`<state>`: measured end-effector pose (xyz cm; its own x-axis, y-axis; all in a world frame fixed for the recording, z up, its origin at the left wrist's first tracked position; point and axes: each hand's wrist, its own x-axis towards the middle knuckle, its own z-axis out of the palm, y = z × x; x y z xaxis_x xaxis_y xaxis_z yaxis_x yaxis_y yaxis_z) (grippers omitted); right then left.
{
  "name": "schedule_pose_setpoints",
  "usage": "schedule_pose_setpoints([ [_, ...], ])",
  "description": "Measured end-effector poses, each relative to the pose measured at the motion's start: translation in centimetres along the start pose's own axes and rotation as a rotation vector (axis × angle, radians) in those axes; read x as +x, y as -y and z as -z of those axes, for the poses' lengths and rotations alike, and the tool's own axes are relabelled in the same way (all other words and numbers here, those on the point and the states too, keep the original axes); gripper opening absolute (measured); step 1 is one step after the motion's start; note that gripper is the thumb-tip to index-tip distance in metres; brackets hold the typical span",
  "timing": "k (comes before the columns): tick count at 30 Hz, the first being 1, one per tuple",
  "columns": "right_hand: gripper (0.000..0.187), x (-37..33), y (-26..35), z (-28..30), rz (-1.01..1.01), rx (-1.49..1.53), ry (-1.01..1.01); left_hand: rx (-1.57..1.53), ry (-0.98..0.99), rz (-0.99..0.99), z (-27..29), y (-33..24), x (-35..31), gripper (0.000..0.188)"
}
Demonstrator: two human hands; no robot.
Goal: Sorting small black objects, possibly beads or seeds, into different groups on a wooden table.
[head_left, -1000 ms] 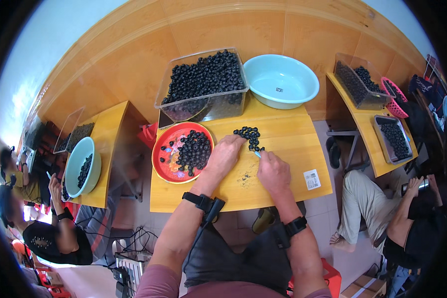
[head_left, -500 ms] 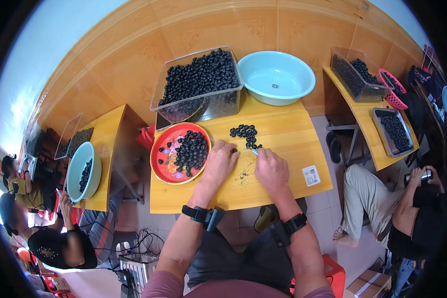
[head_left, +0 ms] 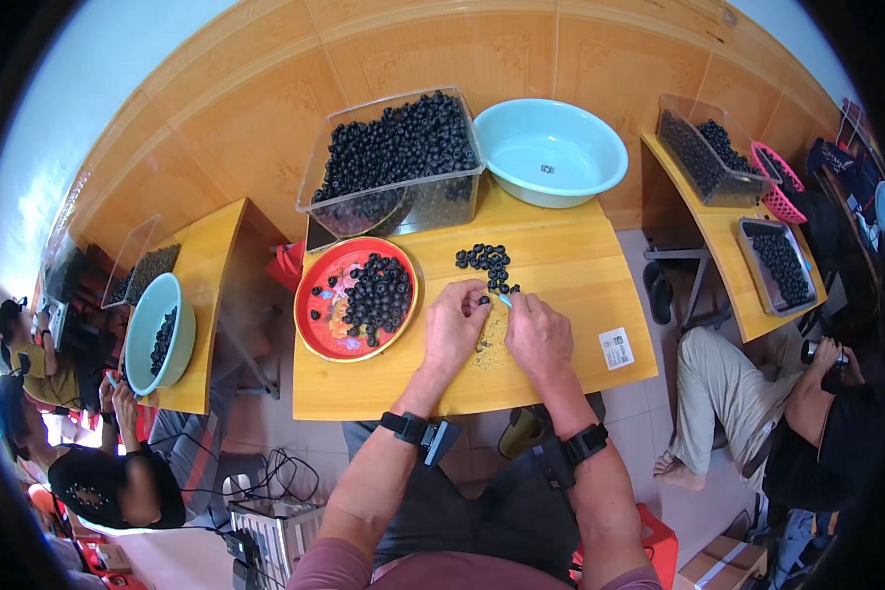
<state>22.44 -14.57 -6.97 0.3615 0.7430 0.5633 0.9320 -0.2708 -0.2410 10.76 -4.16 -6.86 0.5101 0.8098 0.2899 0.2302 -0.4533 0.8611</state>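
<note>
**Left hand [head_left: 452, 330] now nearer right hand [head_left: 541, 336]**

In the head view, the left hand pinches a dark berry [head_left: 484, 300]; half a second ago it was farther left, closer to the red tray [head_left: 320, 329] on its left. The right hand grips a pale-blue tool [head_left: 504, 299], just beside that berry. Loose berries [head_left: 496, 262] lie just beyond both hands.

Shared workroom, yellow desks [head_left: 570, 265], bins [head_left: 438, 206] of dark pieces [head_left: 398, 143]; seated co-workers [head_left: 98, 482]
</note>
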Motion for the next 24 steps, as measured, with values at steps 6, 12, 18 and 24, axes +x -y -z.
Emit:
schedule_pose_setpoints([
  [6,0.004,-0.2,-0.07,-0.14,0.09,0.041,0.002,-0.06,0.006,-0.018,-0.16,0.35,-0.22,0.033],
  [12,0.006,-0.04,0.09,0.11,0.117,0.049,0.001,-0.097,0.005,-0.001,-0.04,0.36,-0.18,0.034],
  [18,0.007,-0.01,0.05,0.27,0.116,0.06,-0.002,-0.096,0.027,0.023,0.14,0.08,-0.13,0.033],
  [24,0.005,0.01,-0.04,0.2,0.113,0.071,0.0,-0.223,0.064,0.117,0.05,0.4,-0.09,0.036],
])
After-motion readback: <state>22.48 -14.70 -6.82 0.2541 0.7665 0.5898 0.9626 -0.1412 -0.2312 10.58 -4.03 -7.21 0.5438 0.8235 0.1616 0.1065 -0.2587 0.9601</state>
